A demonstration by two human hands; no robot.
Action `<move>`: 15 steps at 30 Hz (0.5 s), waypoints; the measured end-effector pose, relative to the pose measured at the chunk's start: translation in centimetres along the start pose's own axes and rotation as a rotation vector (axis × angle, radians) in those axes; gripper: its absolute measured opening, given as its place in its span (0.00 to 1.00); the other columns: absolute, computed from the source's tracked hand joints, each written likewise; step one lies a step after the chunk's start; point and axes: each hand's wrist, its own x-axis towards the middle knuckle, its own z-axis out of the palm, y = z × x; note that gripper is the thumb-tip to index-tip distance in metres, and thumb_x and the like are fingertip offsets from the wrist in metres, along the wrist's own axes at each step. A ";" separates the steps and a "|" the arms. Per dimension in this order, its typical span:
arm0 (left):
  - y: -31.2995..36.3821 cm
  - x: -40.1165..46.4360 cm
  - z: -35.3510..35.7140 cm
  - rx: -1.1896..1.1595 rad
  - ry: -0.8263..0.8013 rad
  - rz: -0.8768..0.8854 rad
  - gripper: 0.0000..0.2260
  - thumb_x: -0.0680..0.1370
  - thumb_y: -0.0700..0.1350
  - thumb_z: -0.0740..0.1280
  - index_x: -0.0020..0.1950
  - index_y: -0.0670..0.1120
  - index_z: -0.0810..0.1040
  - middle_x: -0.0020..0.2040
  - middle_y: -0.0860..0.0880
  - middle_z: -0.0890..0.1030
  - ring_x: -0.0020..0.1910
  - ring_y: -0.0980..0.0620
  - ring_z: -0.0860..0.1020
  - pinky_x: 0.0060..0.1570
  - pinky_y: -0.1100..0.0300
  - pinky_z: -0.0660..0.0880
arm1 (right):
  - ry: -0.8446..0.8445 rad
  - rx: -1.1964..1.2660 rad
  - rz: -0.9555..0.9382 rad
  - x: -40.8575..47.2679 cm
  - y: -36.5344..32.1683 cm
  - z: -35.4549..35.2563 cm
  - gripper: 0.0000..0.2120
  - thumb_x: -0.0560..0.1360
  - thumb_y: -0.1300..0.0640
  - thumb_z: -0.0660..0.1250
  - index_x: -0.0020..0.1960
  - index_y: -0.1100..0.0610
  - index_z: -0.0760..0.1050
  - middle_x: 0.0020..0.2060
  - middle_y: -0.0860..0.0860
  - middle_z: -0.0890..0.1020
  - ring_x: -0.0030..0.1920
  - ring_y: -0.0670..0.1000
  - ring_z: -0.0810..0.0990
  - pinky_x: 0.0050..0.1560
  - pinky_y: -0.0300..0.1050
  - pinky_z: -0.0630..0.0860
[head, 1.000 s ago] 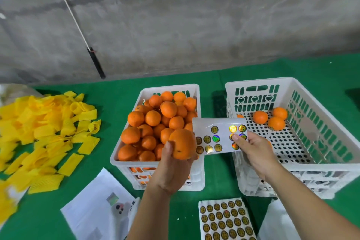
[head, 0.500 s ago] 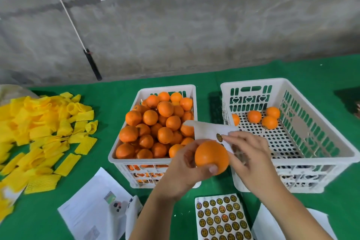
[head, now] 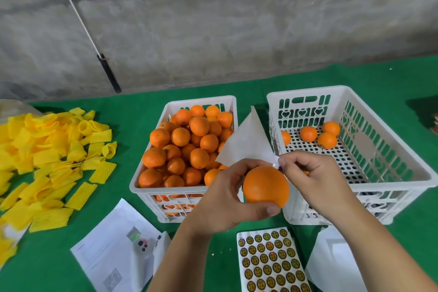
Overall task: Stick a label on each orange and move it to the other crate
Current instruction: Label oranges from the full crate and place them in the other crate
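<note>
- Far left on the green cloth we see a heap of yellow foam net sleeves (head: 47, 161), well apart from the work and no part of the coming move.
- Next comes the white slotted plastic crate piled with oranges (head: 183, 193), the source crate; it is full to the rim.
- Our left hand (head: 227, 199) grips the round orange fruit we are labelling (head: 265, 186), fingers curled round its left and far side, thumb pressed under its lower right. It is held in the air in front of the gap between the two crates.
- A white backing sheet with its blank side towards us (head: 246, 144) stands up behind the orange, its lower corner at the fingertips.
- Our right hand (head: 315, 178) has thumb and forefinger pinched together on something small and pale at the orange's upper right edge; we judge it a label, though it is too small to be sure.
- So the orange's top lies just below and left of the right fingertips: a short press down-left should seat the label.
- The white perforated crate at right (head: 388, 156) holds four oranges and is nearer the right hand, yet the left hand carries the fruit.
</note>
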 end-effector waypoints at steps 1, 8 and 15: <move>-0.1 0.0 0.0 -0.018 0.014 -0.006 0.28 0.69 0.54 0.81 0.67 0.56 0.78 0.64 0.54 0.81 0.65 0.46 0.80 0.56 0.54 0.81 | 0.010 -0.014 -0.001 0.2 -0.1 0.0 0.14 0.79 0.62 0.71 0.42 0.44 0.84 0.37 0.41 0.85 0.37 0.42 0.81 0.39 0.28 0.72; -0.2 0.2 0.0 -0.160 0.165 -0.006 0.35 0.67 0.62 0.82 0.70 0.52 0.78 0.66 0.49 0.81 0.64 0.44 0.81 0.56 0.54 0.81 | 0.217 0.088 -0.019 0.3 -2.3 -0.8 0.12 0.79 0.62 0.71 0.47 0.45 0.84 0.35 0.48 0.84 0.35 0.44 0.80 0.37 0.33 0.77; 0.0 0.5 0.1 -0.226 0.260 -0.019 0.32 0.66 0.62 0.83 0.67 0.56 0.80 0.62 0.51 0.84 0.60 0.47 0.84 0.53 0.58 0.81 | 0.216 -0.140 -0.364 -1.2 -4.5 0.5 0.08 0.78 0.62 0.72 0.54 0.51 0.84 0.49 0.43 0.84 0.52 0.42 0.82 0.55 0.30 0.74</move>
